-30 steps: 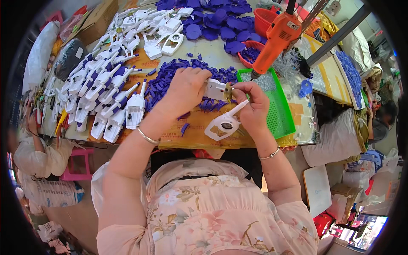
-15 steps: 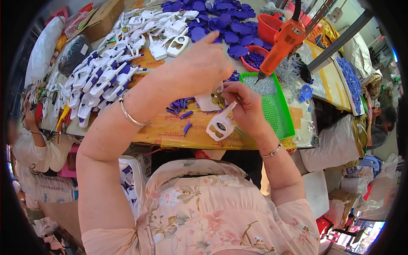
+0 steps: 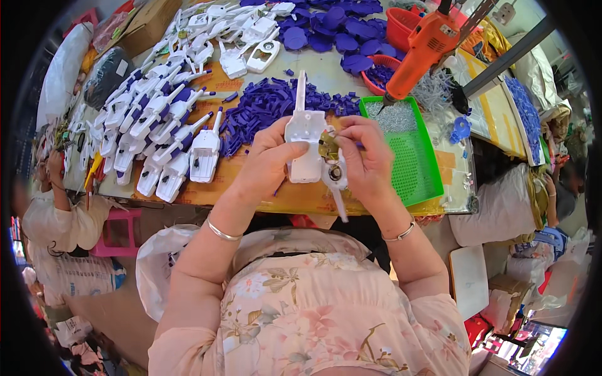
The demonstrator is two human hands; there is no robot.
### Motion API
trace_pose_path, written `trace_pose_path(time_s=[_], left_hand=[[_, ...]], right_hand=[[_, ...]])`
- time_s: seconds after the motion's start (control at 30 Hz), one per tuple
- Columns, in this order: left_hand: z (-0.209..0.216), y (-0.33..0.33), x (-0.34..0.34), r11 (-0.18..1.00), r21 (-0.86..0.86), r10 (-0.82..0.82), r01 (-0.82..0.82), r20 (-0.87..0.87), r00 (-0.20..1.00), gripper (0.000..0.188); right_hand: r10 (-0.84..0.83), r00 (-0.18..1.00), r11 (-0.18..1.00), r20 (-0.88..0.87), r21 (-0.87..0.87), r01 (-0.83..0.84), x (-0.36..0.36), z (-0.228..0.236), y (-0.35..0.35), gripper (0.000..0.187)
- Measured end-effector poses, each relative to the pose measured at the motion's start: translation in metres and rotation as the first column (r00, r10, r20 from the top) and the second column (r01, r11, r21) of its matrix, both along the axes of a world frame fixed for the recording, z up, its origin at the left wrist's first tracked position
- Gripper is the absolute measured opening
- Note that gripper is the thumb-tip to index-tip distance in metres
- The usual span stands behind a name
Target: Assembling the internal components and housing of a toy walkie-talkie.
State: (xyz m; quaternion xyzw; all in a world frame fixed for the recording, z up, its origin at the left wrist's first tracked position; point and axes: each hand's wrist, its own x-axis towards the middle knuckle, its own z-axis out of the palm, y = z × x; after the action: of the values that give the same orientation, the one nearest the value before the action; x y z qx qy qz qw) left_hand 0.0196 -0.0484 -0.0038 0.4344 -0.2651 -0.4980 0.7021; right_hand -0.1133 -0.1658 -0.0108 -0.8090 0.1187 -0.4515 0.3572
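Note:
My left hand (image 3: 271, 156) grips a white plastic shell half (image 3: 306, 164), its long narrow handle pointing away from me and its hollow inside facing up. Right beside it, my right hand (image 3: 367, 155) pinches a small gold-green plate (image 3: 327, 145) between thumb and fingers. Below that plate hangs a second white shell piece (image 3: 337, 177) with a dark round part in it and its handle pointing toward me. My right fingers partly cover where these two meet. Purple strips (image 3: 260, 106) lie heaped just beyond my left hand.
White-and-purple assembled pieces (image 3: 166, 128) are stacked at left, with white shells (image 3: 251, 37) behind. Purple discs (image 3: 338, 31) spread at the far side. An orange electric screwdriver (image 3: 421, 53) hangs over a green tray (image 3: 426, 169) of small screws. Another person's arm (image 3: 56, 178) shows far left.
My left hand has drawn back from the far side and now holds a shell half. The right hand's shell piece has turned, its handle swinging toward me. The heap of purple strips is uncovered.

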Motion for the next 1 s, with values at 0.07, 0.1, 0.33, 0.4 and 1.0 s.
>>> trace_pose_path(time_s=[0.07,0.1,0.33,0.4,1.0], left_hand=[[-0.005,0.006,-0.005,0.998,0.052,0.020,-0.020,0.009,1.000,0.039],[-0.007,0.010,-0.006,0.999,0.052,0.002,-0.001,-0.015,1.000,0.040],[-0.007,0.027,-0.017,0.980,0.154,-0.127,0.127,-0.005,0.992,0.050],[-0.009,0.027,-0.018,0.985,0.126,-0.116,0.119,-0.032,0.993,0.049],[-0.011,0.030,-0.031,0.994,0.111,0.033,-0.017,-0.147,0.989,0.026]], right_hand=[[-0.007,1.000,0.999,0.007,0.043,0.006,-0.006,-0.002,0.000,0.010],[-0.012,1.000,0.999,-0.023,-0.047,0.011,-0.008,-0.004,-0.001,0.011],[-0.030,0.997,0.948,-0.078,-0.319,0.003,-0.005,-0.006,0.005,0.016],[-0.045,0.991,0.919,-0.127,-0.393,-0.008,-0.005,-0.002,0.007,0.016],[-0.125,0.986,0.800,-0.111,-0.599,0.034,-0.006,-0.001,0.020,0.013]])
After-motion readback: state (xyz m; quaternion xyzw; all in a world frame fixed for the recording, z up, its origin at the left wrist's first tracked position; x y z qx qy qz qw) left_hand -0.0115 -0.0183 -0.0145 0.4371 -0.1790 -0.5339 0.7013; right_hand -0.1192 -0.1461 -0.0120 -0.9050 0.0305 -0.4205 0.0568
